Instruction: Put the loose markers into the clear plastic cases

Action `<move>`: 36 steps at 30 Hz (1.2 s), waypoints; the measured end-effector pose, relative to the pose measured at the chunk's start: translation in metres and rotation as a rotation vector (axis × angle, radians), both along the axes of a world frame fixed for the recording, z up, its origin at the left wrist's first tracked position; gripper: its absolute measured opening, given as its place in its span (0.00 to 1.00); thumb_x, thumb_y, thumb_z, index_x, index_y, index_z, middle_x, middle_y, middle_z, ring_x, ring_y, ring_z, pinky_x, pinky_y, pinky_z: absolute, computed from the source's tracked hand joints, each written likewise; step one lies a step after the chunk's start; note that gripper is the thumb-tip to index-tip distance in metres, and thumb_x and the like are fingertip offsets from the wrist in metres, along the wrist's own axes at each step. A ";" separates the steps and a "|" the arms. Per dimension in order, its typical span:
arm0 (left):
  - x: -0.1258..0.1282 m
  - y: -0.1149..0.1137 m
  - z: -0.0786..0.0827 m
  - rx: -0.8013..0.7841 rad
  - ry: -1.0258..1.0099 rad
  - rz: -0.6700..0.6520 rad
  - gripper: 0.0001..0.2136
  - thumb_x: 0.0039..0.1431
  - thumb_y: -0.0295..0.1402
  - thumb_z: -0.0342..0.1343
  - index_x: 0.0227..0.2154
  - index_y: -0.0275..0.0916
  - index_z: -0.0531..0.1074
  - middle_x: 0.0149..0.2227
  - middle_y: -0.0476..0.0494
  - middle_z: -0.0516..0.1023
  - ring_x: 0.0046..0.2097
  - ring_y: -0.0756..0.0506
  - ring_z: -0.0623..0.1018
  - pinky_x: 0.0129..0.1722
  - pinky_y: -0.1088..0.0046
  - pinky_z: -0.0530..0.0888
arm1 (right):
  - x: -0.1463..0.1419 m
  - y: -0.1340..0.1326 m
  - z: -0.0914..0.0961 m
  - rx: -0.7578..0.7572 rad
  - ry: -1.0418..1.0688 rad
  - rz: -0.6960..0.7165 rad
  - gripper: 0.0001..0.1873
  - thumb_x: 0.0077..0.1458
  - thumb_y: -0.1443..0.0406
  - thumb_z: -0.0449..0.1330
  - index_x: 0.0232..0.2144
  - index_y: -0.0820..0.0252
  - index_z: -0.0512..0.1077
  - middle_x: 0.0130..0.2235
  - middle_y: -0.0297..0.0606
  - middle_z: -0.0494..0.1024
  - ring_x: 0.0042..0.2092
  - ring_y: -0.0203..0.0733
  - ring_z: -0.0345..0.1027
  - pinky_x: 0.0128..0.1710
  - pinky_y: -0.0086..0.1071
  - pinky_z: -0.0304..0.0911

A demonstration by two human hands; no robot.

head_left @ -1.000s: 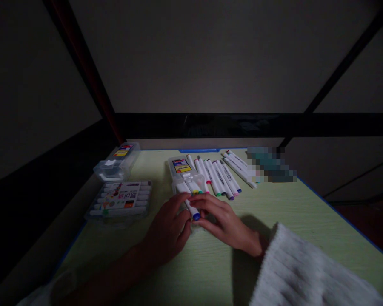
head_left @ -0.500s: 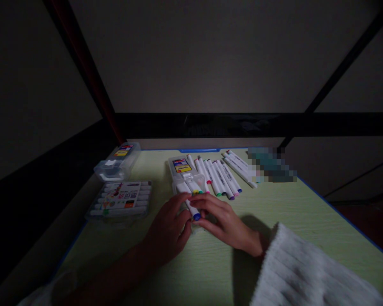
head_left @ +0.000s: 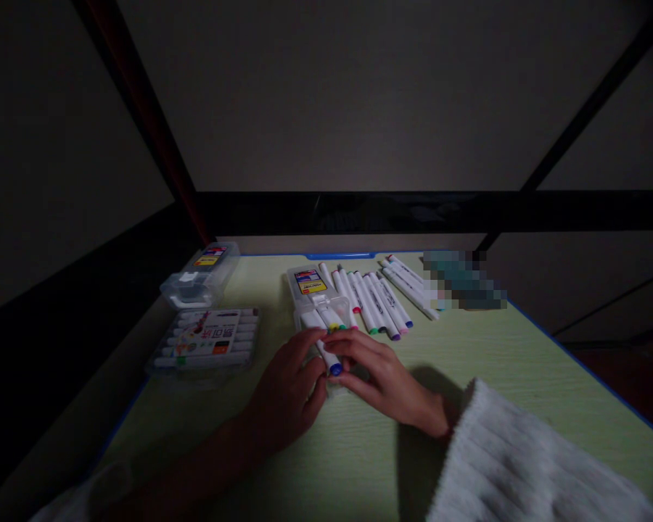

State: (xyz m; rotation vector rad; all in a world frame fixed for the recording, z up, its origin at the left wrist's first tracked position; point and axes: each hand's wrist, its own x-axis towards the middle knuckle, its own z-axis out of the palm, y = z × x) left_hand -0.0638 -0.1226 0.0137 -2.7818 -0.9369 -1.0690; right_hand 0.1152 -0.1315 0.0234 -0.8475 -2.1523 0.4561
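My left hand (head_left: 286, 391) and my right hand (head_left: 384, 380) meet at the middle of the pale green table (head_left: 522, 362). Between their fingertips is a white marker with a blue cap (head_left: 329, 359), pinched from both sides. The marker's far end lies at the open clear marker case (head_left: 315, 297), which holds several white markers. A white knitted sleeve (head_left: 522, 464) covers my right forearm.
A row of several loose white markers with coloured caps (head_left: 378, 301) lies right of the case. At the left stand a full clear marker box (head_left: 210, 341) and an empty clear case (head_left: 201, 275). A blurred greenish object (head_left: 462, 283) sits at the far right. Dark rails run behind the table.
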 end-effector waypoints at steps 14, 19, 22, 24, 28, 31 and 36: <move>0.000 0.000 0.002 0.010 0.002 0.003 0.06 0.52 0.20 0.46 0.29 0.36 0.65 0.48 0.34 0.66 0.52 0.42 0.67 0.50 0.63 0.70 | 0.000 0.001 0.001 0.020 0.002 0.009 0.11 0.57 0.63 0.53 0.42 0.62 0.64 0.44 0.44 0.70 0.46 0.42 0.66 0.40 0.35 0.69; 0.001 -0.001 0.003 0.008 0.004 -0.003 0.06 0.52 0.20 0.46 0.28 0.35 0.65 0.48 0.33 0.67 0.52 0.42 0.67 0.50 0.63 0.69 | 0.000 0.001 -0.001 0.015 0.004 0.013 0.12 0.57 0.63 0.53 0.42 0.61 0.64 0.44 0.44 0.70 0.46 0.42 0.66 0.41 0.35 0.68; 0.001 0.000 0.002 0.001 -0.001 -0.003 0.06 0.52 0.20 0.46 0.29 0.35 0.65 0.48 0.33 0.67 0.52 0.42 0.67 0.50 0.63 0.70 | 0.001 0.001 -0.002 0.018 0.005 0.012 0.12 0.57 0.63 0.53 0.43 0.62 0.64 0.44 0.44 0.70 0.45 0.41 0.66 0.39 0.34 0.68; 0.001 0.000 0.001 -0.001 -0.002 -0.006 0.06 0.52 0.20 0.46 0.29 0.35 0.65 0.49 0.34 0.66 0.52 0.42 0.67 0.50 0.62 0.70 | 0.000 0.001 -0.003 0.016 0.002 0.013 0.12 0.57 0.63 0.53 0.43 0.62 0.64 0.45 0.44 0.69 0.45 0.41 0.66 0.39 0.34 0.68; 0.000 0.001 0.000 0.003 0.003 -0.002 0.06 0.52 0.20 0.46 0.30 0.35 0.65 0.49 0.34 0.66 0.53 0.42 0.66 0.50 0.62 0.70 | 0.000 0.001 -0.002 0.016 -0.002 0.017 0.12 0.56 0.64 0.54 0.43 0.62 0.64 0.45 0.43 0.70 0.46 0.42 0.66 0.40 0.35 0.68; 0.000 0.001 0.000 0.006 0.002 -0.006 0.06 0.52 0.20 0.46 0.30 0.35 0.65 0.49 0.33 0.66 0.53 0.42 0.66 0.50 0.62 0.69 | 0.001 0.001 -0.002 0.015 -0.003 0.014 0.12 0.56 0.64 0.54 0.42 0.62 0.64 0.44 0.43 0.70 0.46 0.42 0.66 0.40 0.35 0.68; 0.000 0.000 0.001 0.011 0.001 -0.009 0.06 0.52 0.20 0.46 0.29 0.35 0.65 0.48 0.34 0.66 0.52 0.42 0.67 0.50 0.63 0.69 | 0.001 0.001 -0.002 0.011 -0.003 0.011 0.12 0.56 0.63 0.54 0.43 0.61 0.64 0.44 0.43 0.70 0.46 0.42 0.66 0.40 0.35 0.68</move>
